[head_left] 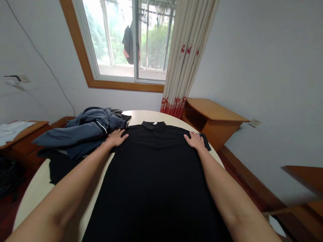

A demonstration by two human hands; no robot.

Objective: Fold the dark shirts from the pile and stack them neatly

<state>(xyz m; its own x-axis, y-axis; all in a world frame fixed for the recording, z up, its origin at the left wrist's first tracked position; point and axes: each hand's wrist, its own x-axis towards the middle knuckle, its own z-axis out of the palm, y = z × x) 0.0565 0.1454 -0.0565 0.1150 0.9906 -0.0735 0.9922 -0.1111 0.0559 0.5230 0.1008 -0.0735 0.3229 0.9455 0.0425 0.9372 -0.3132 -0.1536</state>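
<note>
Here, the left hand and right hand lie flat on one black shirt, fingers stretched out, gripping nothing. One blue jacket, maybe two, lies just beside.

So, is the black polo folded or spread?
Spread: the black polo lies flat on the table, left hand and right hand on its shoulders.

Polo shirt spread on the tabletop, collar toward the far edge. Left grip lies flat on the shirt's left shoulder, right grip on its right shoulder. Heap of jackets on the tabletop, just left of the shirt. Behind: window, curtain to its right, low cabinet right of the curtain.
</note>
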